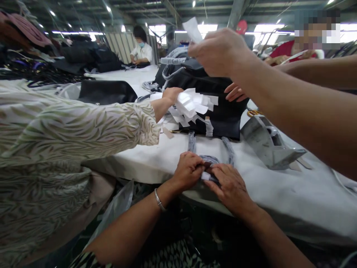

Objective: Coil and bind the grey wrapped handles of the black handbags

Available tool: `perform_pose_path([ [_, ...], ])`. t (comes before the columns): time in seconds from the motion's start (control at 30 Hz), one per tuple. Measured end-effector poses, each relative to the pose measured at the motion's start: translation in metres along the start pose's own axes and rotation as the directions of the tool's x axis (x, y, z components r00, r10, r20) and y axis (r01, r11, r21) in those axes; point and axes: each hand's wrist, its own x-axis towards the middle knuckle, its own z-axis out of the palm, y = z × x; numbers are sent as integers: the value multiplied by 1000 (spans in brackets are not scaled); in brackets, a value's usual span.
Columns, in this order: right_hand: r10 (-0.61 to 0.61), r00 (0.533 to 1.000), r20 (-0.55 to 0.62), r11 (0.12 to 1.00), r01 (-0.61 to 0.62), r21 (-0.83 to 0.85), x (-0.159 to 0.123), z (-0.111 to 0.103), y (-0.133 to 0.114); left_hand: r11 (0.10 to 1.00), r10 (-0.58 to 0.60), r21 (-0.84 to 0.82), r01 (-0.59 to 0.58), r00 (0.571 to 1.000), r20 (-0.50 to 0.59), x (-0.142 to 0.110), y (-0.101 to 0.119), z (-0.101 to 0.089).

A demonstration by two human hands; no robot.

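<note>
At the table's front edge, my left hand [189, 171] and my right hand [227, 184] are close together, fingers closed on a bag handle [209, 159] wrapped in greyish clear film. A small dark piece shows between my fingertips, and a white paper piece [205, 175] sits just below it. Two wrapped handle ends [229, 147] run away from my hands toward a black bag [225, 121] lying on the table. My fingers partly cover the handle, so the exact grip is hidden.
A co-worker's patterned sleeve [111, 130] reaches in from the left, that hand on a pile of white paper slips [192, 104]. From the right, other arms cross above the bag; one hand [220, 52] lifts a slip. A grey metal block [269, 143] and scissors [253, 112] lie right on the white-covered table [281, 197].
</note>
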Motion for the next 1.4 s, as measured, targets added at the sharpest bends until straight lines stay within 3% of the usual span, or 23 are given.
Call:
perform_pose_path([
  [0.17,74,997,4,992,-74,105,0,0,1,983,143,-121,-137,989,46,-2,-3,-9],
  [0.5,138,990,36,968,-142,205,6,2,4,951,298,51,-306,947,117,-2,-2,-17],
  [0.67,142,989,43,961,-148,234,7,-1,5,930,358,33,-366,923,140,0,-4,-19],
  [0.9,146,989,38,956,-151,252,6,0,7,891,429,29,-453,861,273,6,-7,-23],
  [1.07,141,989,42,956,-147,254,6,-1,6,855,494,7,-519,817,297,7,-12,-25],
  [1.23,128,989,68,957,-141,254,8,-3,7,848,512,-62,-527,783,355,8,-11,-32],
  [1.4,127,987,99,954,-149,260,9,-3,8,892,452,-150,-427,815,363,9,-7,-38],
])
